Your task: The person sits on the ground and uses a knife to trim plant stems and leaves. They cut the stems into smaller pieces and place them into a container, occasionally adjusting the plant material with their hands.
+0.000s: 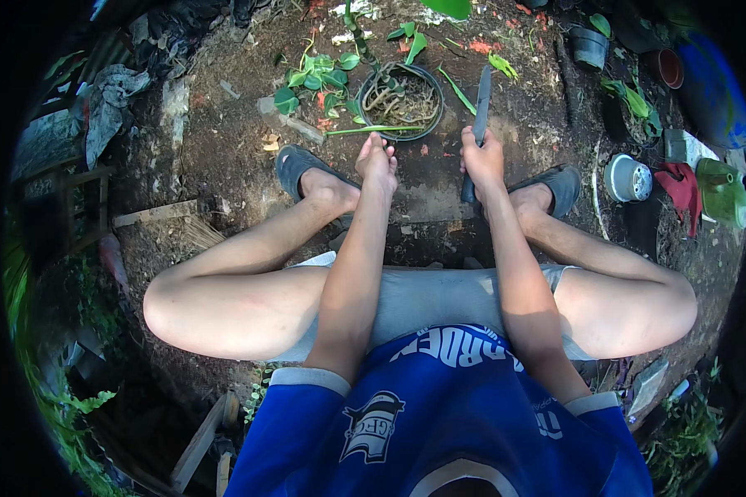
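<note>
A round dark plant pot [437,116] stands on the soil in front of me, with tangled roots showing at its top and a thick green plant stem [359,37] rising from it. My left hand [377,161] is at the pot's near left edge, fingers pinched on a thin green stalk [348,131] that lies level across the pot's front. In my right hand [482,157], right of the pot, is a knife [481,99], its dark blade pointing away from me and its handle end showing below my fist.
Leafy cuttings [315,79] lie left of the pot. At right are a grey pot [589,47], a white pot [628,178], a red cloth [680,195] and a green watering can [719,195]. A wooden strip [156,214] lies at left. My sandalled feet flank my hands.
</note>
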`<state>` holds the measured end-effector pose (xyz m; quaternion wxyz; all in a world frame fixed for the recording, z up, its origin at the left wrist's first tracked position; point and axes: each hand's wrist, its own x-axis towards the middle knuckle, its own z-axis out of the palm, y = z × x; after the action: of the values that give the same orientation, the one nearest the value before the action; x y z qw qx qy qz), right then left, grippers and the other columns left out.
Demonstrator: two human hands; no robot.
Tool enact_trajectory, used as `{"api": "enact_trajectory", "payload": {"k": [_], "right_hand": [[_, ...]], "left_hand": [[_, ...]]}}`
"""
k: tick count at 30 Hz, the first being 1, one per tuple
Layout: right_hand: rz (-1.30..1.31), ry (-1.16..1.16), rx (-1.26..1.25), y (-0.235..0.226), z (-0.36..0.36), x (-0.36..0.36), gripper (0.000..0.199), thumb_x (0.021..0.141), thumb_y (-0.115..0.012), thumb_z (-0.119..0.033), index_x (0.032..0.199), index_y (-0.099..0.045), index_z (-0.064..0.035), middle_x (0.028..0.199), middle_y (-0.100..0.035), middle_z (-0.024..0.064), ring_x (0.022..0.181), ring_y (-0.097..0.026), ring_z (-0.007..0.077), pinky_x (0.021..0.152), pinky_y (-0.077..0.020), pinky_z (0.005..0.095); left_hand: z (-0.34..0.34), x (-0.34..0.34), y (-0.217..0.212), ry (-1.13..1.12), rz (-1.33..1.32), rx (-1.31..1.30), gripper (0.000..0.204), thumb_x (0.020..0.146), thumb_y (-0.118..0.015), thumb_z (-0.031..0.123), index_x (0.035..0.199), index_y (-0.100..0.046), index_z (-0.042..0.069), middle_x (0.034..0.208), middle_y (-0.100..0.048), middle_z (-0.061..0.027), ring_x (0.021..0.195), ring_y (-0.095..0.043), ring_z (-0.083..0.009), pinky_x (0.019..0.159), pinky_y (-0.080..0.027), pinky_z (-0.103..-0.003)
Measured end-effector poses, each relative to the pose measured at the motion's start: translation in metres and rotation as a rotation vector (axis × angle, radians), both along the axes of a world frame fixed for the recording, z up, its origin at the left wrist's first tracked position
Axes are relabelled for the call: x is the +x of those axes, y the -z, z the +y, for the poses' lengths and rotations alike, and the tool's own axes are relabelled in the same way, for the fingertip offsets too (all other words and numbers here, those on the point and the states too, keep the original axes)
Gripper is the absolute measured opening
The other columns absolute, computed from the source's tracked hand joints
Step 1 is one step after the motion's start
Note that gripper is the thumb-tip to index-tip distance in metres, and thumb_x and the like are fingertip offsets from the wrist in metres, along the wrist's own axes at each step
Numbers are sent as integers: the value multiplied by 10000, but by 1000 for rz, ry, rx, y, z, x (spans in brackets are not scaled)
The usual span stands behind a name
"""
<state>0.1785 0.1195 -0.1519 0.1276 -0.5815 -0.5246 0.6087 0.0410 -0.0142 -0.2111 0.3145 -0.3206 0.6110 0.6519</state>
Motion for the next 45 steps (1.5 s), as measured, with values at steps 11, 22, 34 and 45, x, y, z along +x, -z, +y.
{"api": "enact_trajectory", "payload": {"k": [11, 22, 34, 45], "right_hand": [[-32, 32, -29, 7, 4, 6, 295, 1002, -646, -307, 1127, -662, -40, 710, -658, 66, 534, -625, 158, 510, -500, 350], [37, -52, -46, 1, -4, -2, 295, 1030, -627, -321, 1096, -632, -33, 716, -645, 60, 527, -596, 141, 491, -484, 324], [83, -114, -106, -28, -6, -6, 275, 1056, -618, -312, 1121, -577, -48, 770, -606, 35, 550, -564, 112, 483, -475, 292], [727, 10, -714, -91, -2, -10, 449, 1085, -539, -278, 1520, -434, -244, 823, -591, 29, 608, -537, 109, 546, -483, 265]], "left_hand": [[23, 21, -7, 40, 359, -369, 241, 996, -734, 193, 1130, -796, 3, 837, -781, -53, 700, -648, -112, 701, -531, -323], [18, 33, -5, 267, 390, -544, 194, 912, -772, 199, 974, -825, 23, 844, -793, -106, 769, -747, -205, 775, -563, -361], [18, 1, -52, 20, 436, -529, 397, 964, -760, 347, 1013, -695, -42, 820, -735, -134, 718, -688, -202, 706, -546, -352], [69, -77, -108, 387, 1156, -251, 508, 1010, -701, 264, 1367, -584, -79, 1047, -774, -160, 986, -733, -213, 868, -554, -318]]}}
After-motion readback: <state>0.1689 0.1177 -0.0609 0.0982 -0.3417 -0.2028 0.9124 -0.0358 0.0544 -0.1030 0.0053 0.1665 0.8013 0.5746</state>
